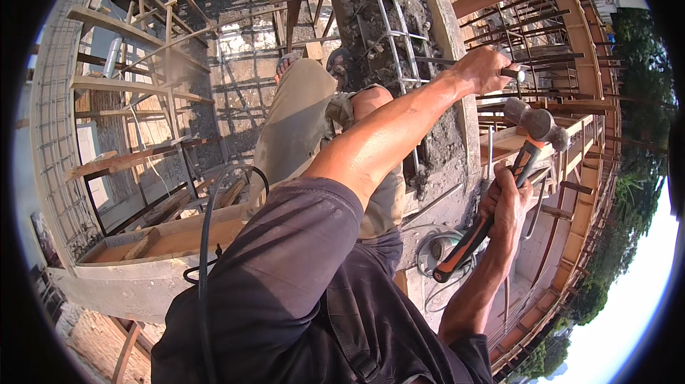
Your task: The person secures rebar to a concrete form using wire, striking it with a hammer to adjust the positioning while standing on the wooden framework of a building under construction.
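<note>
My left arm reaches across to the upper right, and my left hand [485,71] is closed round a steel chisel [437,61]. The chisel lies roughly level; its blunt end sticks out past my fist on the right, and its other end points over the rough concrete beam [367,9]. My right hand [508,202] grips a hammer [467,245] by its black and orange handle. The hammer's grey metal head is raised just below the chisel's blunt end, apart from it. Steel rebar [394,41] runs along the beam, held by crosswise ties.
A timber form board [441,6] edges the beam. Wooden props and braces [121,84] stand at left, with a rebar mesh [53,120] beyond. A corded green and grey tool [439,248] lies near my right side. A black cable [205,263] passes over my left shoulder. Formwork and rebar fill the right.
</note>
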Available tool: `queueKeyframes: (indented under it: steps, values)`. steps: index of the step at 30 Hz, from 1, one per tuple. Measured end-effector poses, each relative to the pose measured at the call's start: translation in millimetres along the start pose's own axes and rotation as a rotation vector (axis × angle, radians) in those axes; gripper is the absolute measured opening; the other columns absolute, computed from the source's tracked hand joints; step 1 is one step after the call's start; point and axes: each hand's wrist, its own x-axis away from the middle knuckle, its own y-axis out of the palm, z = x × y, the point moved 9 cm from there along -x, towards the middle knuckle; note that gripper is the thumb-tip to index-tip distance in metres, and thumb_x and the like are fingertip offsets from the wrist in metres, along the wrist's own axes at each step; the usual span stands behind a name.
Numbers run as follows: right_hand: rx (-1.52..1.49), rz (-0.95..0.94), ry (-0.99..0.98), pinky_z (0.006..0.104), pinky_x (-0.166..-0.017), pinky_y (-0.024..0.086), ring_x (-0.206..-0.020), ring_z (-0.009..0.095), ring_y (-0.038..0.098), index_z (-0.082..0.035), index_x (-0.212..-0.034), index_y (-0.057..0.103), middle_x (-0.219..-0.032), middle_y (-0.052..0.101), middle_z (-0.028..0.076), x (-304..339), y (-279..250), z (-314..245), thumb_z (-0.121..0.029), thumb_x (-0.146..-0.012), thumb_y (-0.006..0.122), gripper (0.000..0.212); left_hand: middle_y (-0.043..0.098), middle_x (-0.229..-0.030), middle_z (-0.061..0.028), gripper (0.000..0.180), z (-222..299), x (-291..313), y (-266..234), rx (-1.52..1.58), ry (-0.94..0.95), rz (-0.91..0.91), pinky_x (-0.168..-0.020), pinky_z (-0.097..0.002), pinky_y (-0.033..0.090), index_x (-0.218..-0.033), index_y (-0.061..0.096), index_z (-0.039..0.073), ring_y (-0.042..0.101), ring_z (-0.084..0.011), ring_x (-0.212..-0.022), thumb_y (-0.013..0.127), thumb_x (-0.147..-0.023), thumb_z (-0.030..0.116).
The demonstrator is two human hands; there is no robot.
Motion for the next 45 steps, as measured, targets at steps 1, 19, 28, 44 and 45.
queueKeyframes:
  steps: [1, 19, 28, 44, 45]
  values:
    - [-0.018, 0.016, -0.063, 0.0259, -0.035, 0.023, -0.037, 0.006, 0.028, -0.015, -0.074, 0.044, -0.051, 0.033, -0.008, 0, -9, 7, -0.023, -0.093, 0.072, 0.035, 0.07, -0.074, -0.0208, 0.039, 0, 3, -3, -0.031, 0.041, 0.02, -0.067, -0.0424, 0.058, -0.107, 0.078, 0.004, 0.071, -0.0322, -0.066, 0.066, -0.085, 0.034]
    - [-0.078, 0.012, -0.145, 0.0241, -0.035, 0.024, -0.039, 0.004, 0.03, -0.014, -0.075, 0.046, -0.054, 0.036, -0.007, -3, -28, -3, -0.023, -0.093, 0.075, 0.036, 0.067, -0.068, -0.0179, 0.042, 7, 19, 19, -0.071, -0.02, -0.04, -0.061, -0.0455, 0.051, -0.081, 0.072, 0.002, 0.067, -0.0303, -0.059, 0.064, -0.096, 0.04]
    - [-0.522, 0.532, -1.213, 0.026, -0.049, 0.036, -0.045, 0.01, 0.03, -0.018, -0.062, 0.034, -0.052, 0.025, -0.003, 138, -121, -236, -0.018, -0.098, 0.051, 0.04, 0.069, -0.068, -0.0203, 0.041, -5, 14, 19, -0.087, -0.161, -0.067, -0.064, -0.0433, 0.054, -0.099, 0.078, 0.001, 0.07, -0.0299, -0.062, 0.066, -0.091, 0.04]
    - [-0.442, 0.721, -1.045, 0.0241, -0.044, 0.031, -0.042, 0.009, 0.029, -0.017, -0.06, 0.035, -0.051, 0.026, -0.004, 138, -155, -209, -0.021, -0.097, 0.058, 0.043, 0.07, -0.073, -0.0206, 0.035, 9, 21, 14, -0.05, -0.05, -0.012, -0.064, -0.0468, 0.052, -0.083, 0.074, 0.001, 0.068, -0.0326, -0.065, 0.067, -0.09, 0.034]
    - [-0.506, 0.809, -1.173, 0.0256, -0.046, 0.033, -0.042, 0.01, 0.029, -0.019, -0.059, 0.032, -0.051, 0.026, -0.003, 148, -147, -217, -0.019, -0.095, 0.056, 0.043, 0.07, -0.074, -0.0209, 0.033, 9, 22, 12, -0.049, -0.04, 0.008, -0.065, -0.0467, 0.052, -0.085, 0.074, 0.001, 0.069, -0.0327, -0.065, 0.068, -0.087, 0.033]
